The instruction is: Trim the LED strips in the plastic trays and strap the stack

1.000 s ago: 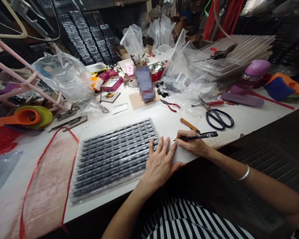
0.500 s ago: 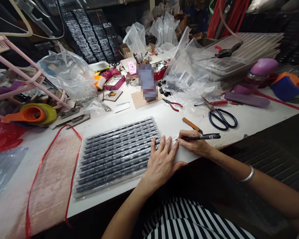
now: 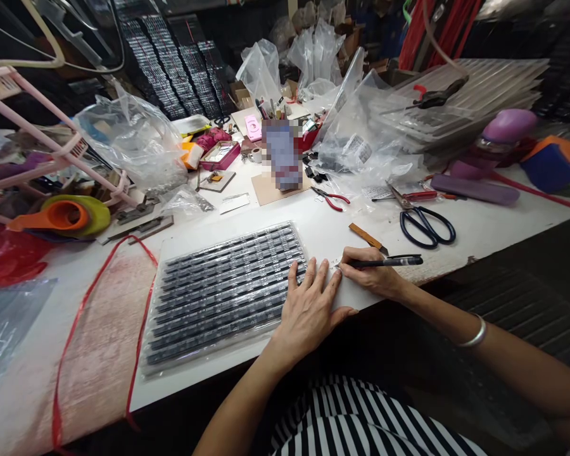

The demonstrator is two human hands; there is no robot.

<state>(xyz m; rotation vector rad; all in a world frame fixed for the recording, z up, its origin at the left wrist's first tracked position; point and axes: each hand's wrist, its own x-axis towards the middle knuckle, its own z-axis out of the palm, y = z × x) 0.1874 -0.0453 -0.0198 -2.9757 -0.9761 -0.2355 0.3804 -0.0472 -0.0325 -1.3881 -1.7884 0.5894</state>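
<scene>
My right hand (image 3: 371, 271) is closed around a black pen (image 3: 389, 261), its tip down on the white surface (image 3: 356, 296) beside some small dark marks. Flat and with fingers spread, my left hand (image 3: 308, 309) rests partly on the right edge of a clear plastic tray (image 3: 223, 294) filled with rows of small dark parts, and partly on the white surface. What the small parts are, I cannot make out. Just beyond the right hand lies a cutter knife (image 3: 367, 237) with a tan handle.
Dark-handled scissors (image 3: 427, 227) lie to the right, red-handled pliers (image 3: 330, 197) farther back. A red ribbon (image 3: 83, 313) loops at the left, below an orange tape dispenser-like piece (image 3: 69, 215). Plastic bags (image 3: 128, 136) and stacked clear trays (image 3: 475, 95) crowd the back.
The view has shifted very slightly. Both hands stay almost where they were, the pen still on the surface with a few more small marks seemingly visible beside it.
</scene>
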